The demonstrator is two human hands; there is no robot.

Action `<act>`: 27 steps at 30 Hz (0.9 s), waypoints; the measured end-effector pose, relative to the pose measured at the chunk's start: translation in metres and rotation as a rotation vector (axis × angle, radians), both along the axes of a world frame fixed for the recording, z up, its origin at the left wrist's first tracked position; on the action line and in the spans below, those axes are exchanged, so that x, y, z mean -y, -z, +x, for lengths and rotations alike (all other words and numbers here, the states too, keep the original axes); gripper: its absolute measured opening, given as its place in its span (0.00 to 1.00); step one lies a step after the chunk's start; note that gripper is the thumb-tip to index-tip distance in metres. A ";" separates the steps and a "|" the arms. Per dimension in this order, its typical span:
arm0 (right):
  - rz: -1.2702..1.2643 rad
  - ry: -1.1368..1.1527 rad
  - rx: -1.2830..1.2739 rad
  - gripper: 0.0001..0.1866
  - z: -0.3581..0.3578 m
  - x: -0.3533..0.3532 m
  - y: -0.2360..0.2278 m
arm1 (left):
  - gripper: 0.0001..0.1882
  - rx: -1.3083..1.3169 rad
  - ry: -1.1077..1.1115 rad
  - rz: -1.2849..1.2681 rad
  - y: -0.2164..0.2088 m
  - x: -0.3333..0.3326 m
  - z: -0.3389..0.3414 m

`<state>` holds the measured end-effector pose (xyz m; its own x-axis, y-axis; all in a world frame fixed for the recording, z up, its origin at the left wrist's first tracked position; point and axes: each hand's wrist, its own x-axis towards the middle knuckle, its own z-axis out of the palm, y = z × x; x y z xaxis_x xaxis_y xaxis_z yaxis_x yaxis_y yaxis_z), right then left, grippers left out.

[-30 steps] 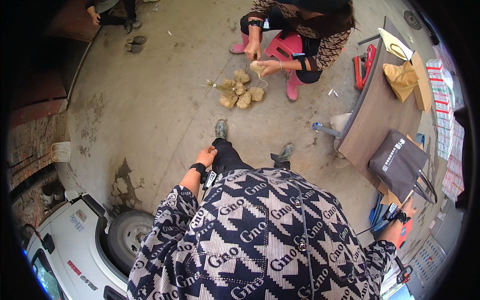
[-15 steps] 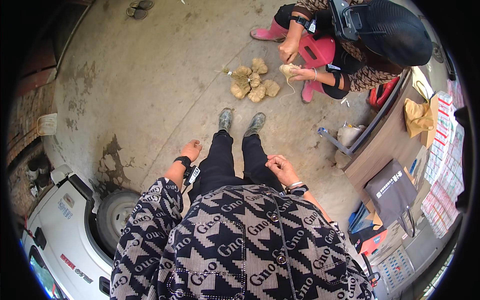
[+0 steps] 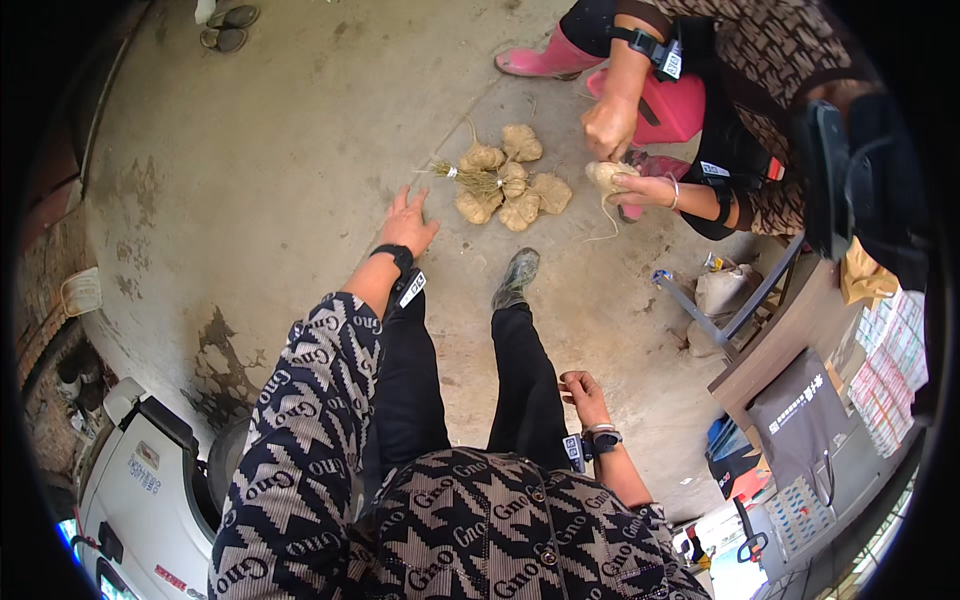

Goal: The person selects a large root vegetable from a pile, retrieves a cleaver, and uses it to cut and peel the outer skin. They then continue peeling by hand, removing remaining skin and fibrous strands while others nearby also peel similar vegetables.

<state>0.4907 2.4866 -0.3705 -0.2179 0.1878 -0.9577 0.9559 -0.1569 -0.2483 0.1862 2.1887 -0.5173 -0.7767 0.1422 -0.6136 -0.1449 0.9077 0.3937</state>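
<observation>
The left hand (image 3: 408,222) is spread, its back turned up and its fingers pointing to the far side, with nothing between them. The right hand (image 3: 585,392) hangs nearer the body, beside the right thigh, its fingers loosely bent and not pressed together; no thing shows in it.

A cluster of tan lumps (image 3: 520,210) lies on the concrete floor (image 3: 300,170), to the right of the left hand and a little farther off. The left hand is clearly the closer of the two, and a strip of bare floor shows between its fingertips and the nearest lump; how high the hand is above the floor I cannot tell. The cluster is roughly round, with no strong long axis. Its dry stalks (image 3: 478,181), gathered by white bands (image 3: 500,182), run roughly left to right, and the loose ends at the left come out on the side toward the spread fingers.

The right hand is well apart from the lumps, which lie to its far left, beyond the worn shoe (image 3: 516,278). To the right of the cluster, a co-worker (image 3: 780,50) in pink boots (image 3: 540,60) holds a paler lump (image 3: 608,177) with a thin strand hanging from it.
</observation>
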 end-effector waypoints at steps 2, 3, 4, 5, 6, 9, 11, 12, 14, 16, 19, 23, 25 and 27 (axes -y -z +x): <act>-0.044 0.065 0.014 0.15 -0.001 0.024 0.002 | 0.38 -0.025 0.086 0.019 0.031 -0.014 -0.034; -0.072 0.065 0.025 0.14 -0.005 0.037 0.005 | 0.38 -0.036 0.163 -0.020 0.045 -0.021 -0.049; -0.103 0.034 0.046 0.14 -0.008 0.050 0.007 | 0.39 -0.080 0.248 -0.058 0.059 -0.025 -0.062; -0.133 0.002 0.069 0.14 -0.011 0.063 0.010 | 0.39 -0.059 0.300 -0.069 0.073 -0.027 -0.075; -0.156 0.004 0.095 0.14 -0.015 0.074 0.012 | 0.39 -0.057 0.351 -0.075 0.086 -0.029 -0.083; -0.201 0.043 0.107 0.11 -0.027 0.100 0.020 | 0.40 0.024 0.442 -0.127 0.119 -0.032 -0.091; -0.220 0.039 0.133 0.10 -0.036 0.107 0.027 | 0.37 0.141 0.437 -0.133 0.133 -0.030 -0.090; -0.225 0.037 0.139 0.10 -0.039 0.107 0.032 | 0.34 0.181 0.426 -0.165 0.139 -0.030 -0.087; -0.231 0.028 0.134 0.11 -0.045 0.105 0.043 | 0.27 0.262 0.405 -0.238 0.145 -0.029 -0.081; -0.214 0.011 0.130 0.11 -0.050 0.100 0.056 | 0.20 0.324 0.381 -0.154 0.144 -0.029 -0.071; -0.168 -0.025 0.124 0.15 -0.062 0.090 0.081 | 0.18 0.267 0.391 0.037 0.128 -0.035 -0.043; -0.121 0.144 0.150 0.21 -0.106 0.072 0.140 | 0.15 0.181 0.273 0.176 0.097 -0.078 0.011; -0.094 0.254 0.131 0.25 -0.135 0.064 0.172 | 0.13 0.167 0.217 0.216 0.086 -0.102 0.031; -0.093 0.283 0.109 0.28 -0.167 0.053 0.203 | 0.11 0.148 0.132 0.224 0.081 -0.118 0.041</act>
<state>0.3242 2.4336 -0.5733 -0.0644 0.1370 -0.9885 0.8912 -0.4377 -0.1187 0.2276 2.3070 -0.5978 -0.6465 0.3810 -0.6610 -0.1021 0.8154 0.5698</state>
